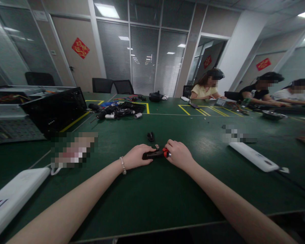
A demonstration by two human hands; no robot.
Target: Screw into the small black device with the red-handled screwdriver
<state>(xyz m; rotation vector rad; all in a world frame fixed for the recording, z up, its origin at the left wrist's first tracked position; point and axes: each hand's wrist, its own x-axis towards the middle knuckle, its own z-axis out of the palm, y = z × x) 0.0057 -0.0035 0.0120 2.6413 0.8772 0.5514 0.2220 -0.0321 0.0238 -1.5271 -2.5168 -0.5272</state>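
Observation:
My left hand (138,156) rests low over the table with its fingers closed on one end of a dark, elongated part (154,155). At the other end of that part, my right hand (179,154) is closed around a red-and-black handled tool (165,152); its exact kind is hidden by the fingers. The tool and the dark part meet between the two hands. A small light-coloured piece (157,146) shows just beyond my left thumb. Slightly farther off lies a small black object (150,136), touched by neither hand.
An opened computer case (53,112) stands at the left. Behind lies a pile of tools and cables (119,110) with a drill. White power banks flank me, one at left (22,189) and one at right (254,156). Several people work across the green table (147,196) at far right.

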